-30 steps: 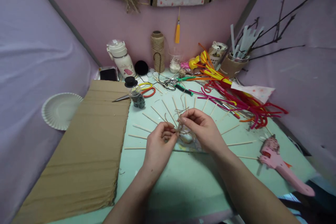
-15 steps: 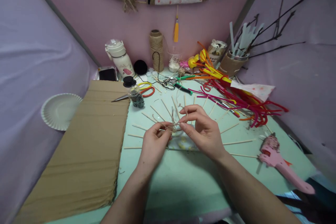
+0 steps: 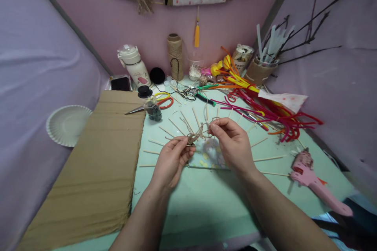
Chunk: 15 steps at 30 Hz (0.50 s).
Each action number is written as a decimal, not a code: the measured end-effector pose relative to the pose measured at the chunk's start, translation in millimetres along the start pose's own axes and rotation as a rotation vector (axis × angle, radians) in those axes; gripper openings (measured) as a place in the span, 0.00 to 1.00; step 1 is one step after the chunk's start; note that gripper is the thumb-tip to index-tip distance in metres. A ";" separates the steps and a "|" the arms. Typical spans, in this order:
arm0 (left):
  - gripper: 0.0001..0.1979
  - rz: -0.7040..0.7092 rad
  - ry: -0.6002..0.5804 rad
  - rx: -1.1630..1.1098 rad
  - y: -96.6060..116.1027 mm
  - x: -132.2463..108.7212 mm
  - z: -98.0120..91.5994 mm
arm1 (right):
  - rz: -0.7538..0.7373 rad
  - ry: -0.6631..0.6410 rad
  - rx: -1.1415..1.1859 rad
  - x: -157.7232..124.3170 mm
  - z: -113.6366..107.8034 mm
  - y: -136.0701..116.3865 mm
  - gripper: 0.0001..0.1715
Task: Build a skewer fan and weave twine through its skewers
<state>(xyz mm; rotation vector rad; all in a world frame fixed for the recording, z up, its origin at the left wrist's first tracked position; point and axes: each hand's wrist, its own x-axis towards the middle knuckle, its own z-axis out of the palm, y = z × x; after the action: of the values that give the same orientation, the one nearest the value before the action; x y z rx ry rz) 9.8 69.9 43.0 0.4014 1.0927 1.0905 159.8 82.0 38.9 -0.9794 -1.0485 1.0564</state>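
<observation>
My left hand pinches a small tangled bundle of brown twine between thumb and fingers. To the right, my right hand is closed on loose strands of the same twine, which stretch between the two hands. Below them lies a half-round piece covered in pale flowered cloth, partly hidden by my right hand. Thin wooden sticks fan outward from its curved side over the mint-green table.
Brown cardboard covers the left side, near a paper plate. Scissors and a small jar lie beyond. A twine spool stands at the back. Coloured pipe cleaners and a pink glue gun occupy the right.
My right hand has moved slightly right, away from my left, pulling twine strands out between them. More of the flowered cloth shows. My left hand has turned a little, its bundle now more visible.
</observation>
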 end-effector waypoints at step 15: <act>0.16 0.157 0.092 -0.001 -0.3 3.6 0.2 | 0.084 -0.141 -0.099 -2.7 2.8 -10.2 0.06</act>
<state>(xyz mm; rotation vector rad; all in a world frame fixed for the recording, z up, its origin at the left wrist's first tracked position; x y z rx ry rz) 10.3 72.8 41.0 0.4457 1.1567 1.2580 158.6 77.5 48.7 -1.0482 -1.1932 1.1646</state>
